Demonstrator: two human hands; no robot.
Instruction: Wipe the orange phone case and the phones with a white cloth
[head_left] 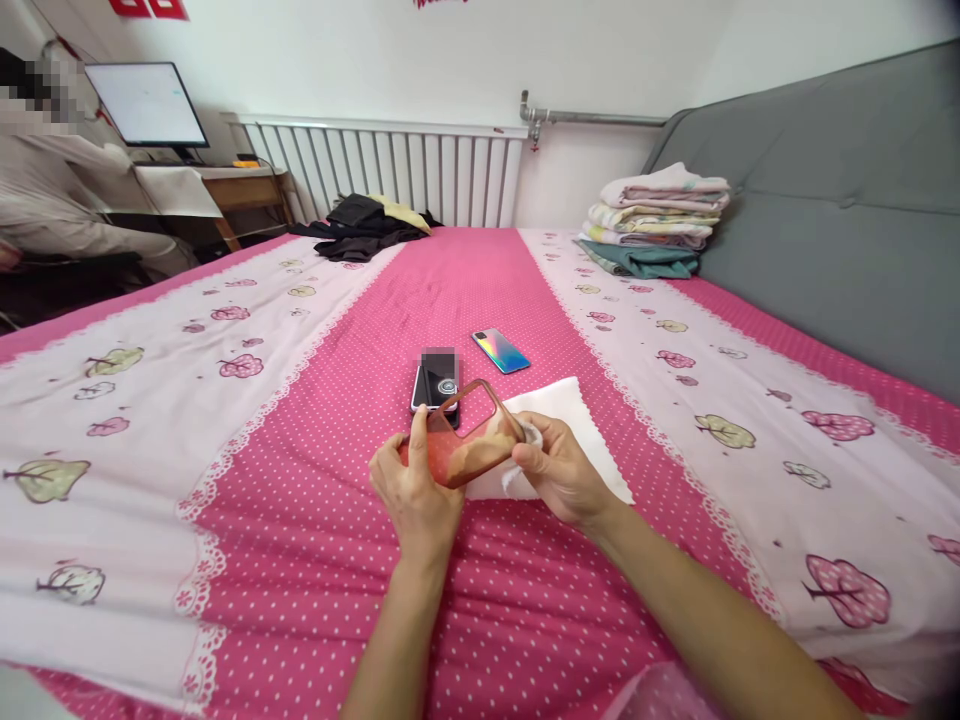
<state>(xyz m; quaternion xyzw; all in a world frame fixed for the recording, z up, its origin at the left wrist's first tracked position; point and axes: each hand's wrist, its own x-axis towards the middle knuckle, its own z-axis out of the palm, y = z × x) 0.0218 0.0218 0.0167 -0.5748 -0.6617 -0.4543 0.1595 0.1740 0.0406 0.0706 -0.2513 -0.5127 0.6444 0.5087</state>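
Observation:
My left hand (415, 495) is closed on a see-through reddish phone case (469, 437), held up over the pink bed. My right hand (559, 470) grips the case's right edge together with a bunched piece of white cloth (529, 435). Beneath the hands a white cloth (570, 410) lies spread on the bed. Just beyond the case a phone with a ring holder (435, 384) lies on the bedcover. Farther back, a phone with a shiny rainbow back (500, 351) lies flat.
The bedcover (262, 500) is pink with white dotted and tree-print strips. Dark clothes (364, 228) lie at the far end by a white radiator (390, 170). Folded bedding (660, 215) is stacked against a grey headboard (840, 220). A person (52, 190) sits at a desk with a monitor (146, 105), far left.

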